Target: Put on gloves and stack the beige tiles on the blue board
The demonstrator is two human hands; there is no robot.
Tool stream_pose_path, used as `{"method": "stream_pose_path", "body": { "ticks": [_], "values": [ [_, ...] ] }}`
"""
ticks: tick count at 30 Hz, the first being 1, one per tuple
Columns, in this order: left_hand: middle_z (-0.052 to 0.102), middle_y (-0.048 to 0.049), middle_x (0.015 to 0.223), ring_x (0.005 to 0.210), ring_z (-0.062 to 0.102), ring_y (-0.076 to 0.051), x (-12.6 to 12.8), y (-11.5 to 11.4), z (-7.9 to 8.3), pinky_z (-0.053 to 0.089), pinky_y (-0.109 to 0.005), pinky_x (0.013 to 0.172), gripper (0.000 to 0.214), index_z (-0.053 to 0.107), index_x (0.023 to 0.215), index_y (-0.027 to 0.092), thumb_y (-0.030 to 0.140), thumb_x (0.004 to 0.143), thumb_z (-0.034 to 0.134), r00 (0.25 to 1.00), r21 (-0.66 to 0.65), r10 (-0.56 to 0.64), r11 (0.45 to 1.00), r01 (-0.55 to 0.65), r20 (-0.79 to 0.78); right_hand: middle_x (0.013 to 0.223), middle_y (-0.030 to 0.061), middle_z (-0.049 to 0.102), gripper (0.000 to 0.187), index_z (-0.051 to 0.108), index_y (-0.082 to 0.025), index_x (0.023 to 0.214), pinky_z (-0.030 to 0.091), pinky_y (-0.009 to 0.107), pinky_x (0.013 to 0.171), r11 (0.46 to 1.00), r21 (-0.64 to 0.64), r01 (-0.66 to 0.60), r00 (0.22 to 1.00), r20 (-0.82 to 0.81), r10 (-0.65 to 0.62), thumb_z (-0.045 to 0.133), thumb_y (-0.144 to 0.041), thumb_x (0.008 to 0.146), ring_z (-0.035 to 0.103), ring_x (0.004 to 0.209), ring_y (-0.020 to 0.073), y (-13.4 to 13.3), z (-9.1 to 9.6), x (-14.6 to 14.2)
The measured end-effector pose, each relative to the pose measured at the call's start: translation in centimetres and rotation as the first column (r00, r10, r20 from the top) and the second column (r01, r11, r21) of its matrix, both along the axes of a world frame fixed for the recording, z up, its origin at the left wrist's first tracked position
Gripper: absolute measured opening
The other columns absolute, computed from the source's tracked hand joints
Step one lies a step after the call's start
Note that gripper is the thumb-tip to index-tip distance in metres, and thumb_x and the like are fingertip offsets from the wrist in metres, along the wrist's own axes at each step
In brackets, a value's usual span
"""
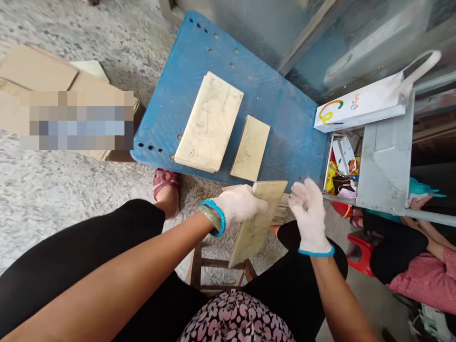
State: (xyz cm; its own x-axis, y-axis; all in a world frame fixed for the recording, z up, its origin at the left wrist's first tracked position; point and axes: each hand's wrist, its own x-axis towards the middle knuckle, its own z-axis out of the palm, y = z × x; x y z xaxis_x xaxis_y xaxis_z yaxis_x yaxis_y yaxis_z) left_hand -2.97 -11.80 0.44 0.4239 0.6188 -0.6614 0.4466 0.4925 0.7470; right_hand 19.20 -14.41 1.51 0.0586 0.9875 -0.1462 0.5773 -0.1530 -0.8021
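In a white glove with a blue cuff, my left hand [242, 205] is closed around a long, thin, pale board [254, 232], which looks like wood, held tilted above my lap. To the right of the board my right hand [308, 216], gloved the same way, is raised with its fingers loosely bent and apart. Nothing shows in it. A larger stack of pale boards [212, 121] lies on the blue plastic table [285, 109]. Beside it rests a smaller stack of boards [251, 147]. More boards [281, 211] are partly hidden behind the held one.
Flattened cardboard [39, 69] lies at the left. A white paper bag [359, 104] rests on a metal cabinet [386, 166] with an open drawer of packets. Another person [423, 266] sits at the right near a red stool [359, 254]. A wooden stool [217, 263] stands below me.
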Motion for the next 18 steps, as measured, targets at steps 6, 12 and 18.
{"method": "stream_pose_path", "body": {
  "ticks": [6,12,18],
  "values": [
    [0.073,-0.0038,0.089,0.083,0.068,-0.019,-1.0,1.5,0.4,0.054,-0.024,0.067,0.041,0.066,0.112,0.019,0.030,0.072,0.060,0.932,-0.046,0.316,0.949,-0.313,0.178,0.151,0.0134,0.035,0.111,0.021,-0.024,0.152,0.039,0.051,0.109,0.961,-0.268,-0.059,0.967,0.223,0.122,0.082,-0.042,0.060,0.039,0.136,0.0351,-4.4,-2.0,-3.5],
    [0.074,-0.0046,0.087,0.081,0.069,-0.022,-0.3,1.2,-0.9,0.055,-0.027,0.068,0.043,0.069,0.108,0.020,0.035,0.068,0.065,0.938,-0.061,0.344,0.938,-0.342,0.031,0.155,0.0155,0.024,0.124,0.013,-0.020,0.153,0.034,0.051,0.112,0.954,-0.299,-0.025,0.937,0.324,0.127,0.084,-0.041,0.053,0.028,0.142,0.0360,-4.3,-2.6,-7.1],
    [0.074,-0.0047,0.089,0.081,0.069,-0.021,-0.6,1.7,-0.4,0.053,-0.026,0.067,0.039,0.069,0.106,0.020,0.043,0.076,0.057,0.957,0.041,0.282,0.959,-0.280,-0.072,0.148,0.0177,0.037,0.113,0.020,-0.018,0.150,0.036,0.050,0.109,0.977,-0.209,0.039,0.965,0.261,0.017,0.081,-0.043,0.057,0.038,0.136,0.0347,-3.5,-4.9,-7.6]
  ]
}}
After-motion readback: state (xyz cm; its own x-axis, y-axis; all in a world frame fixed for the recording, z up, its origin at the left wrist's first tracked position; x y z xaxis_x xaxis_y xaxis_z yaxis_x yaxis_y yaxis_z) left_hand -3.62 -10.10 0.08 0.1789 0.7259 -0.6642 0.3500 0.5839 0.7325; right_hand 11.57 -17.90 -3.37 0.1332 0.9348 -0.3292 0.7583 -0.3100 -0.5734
